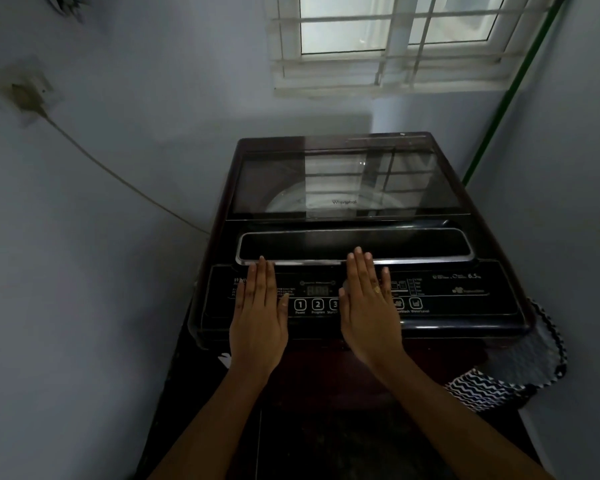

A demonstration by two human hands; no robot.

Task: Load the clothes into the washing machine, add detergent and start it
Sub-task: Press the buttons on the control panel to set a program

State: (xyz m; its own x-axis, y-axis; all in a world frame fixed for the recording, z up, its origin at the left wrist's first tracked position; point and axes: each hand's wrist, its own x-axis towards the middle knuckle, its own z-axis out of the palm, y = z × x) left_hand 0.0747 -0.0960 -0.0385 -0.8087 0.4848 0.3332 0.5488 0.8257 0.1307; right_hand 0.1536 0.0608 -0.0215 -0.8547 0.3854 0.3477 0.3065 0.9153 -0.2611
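White barred window (395, 39) top centre. Green pipe (510, 95) slants down right wall. Wall socket (28, 91) left, cord (118, 178) trailing down-right.

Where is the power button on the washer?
Look at the dark washer under the window. On its front panel, between the left hand and the right hand, is a row of numbered buttons. The power button is the leftmost one, marked 1, nearest the left hand.

Lid (343, 181): Whirlpool. Control panel (465, 299): Power, Program, 6.5.
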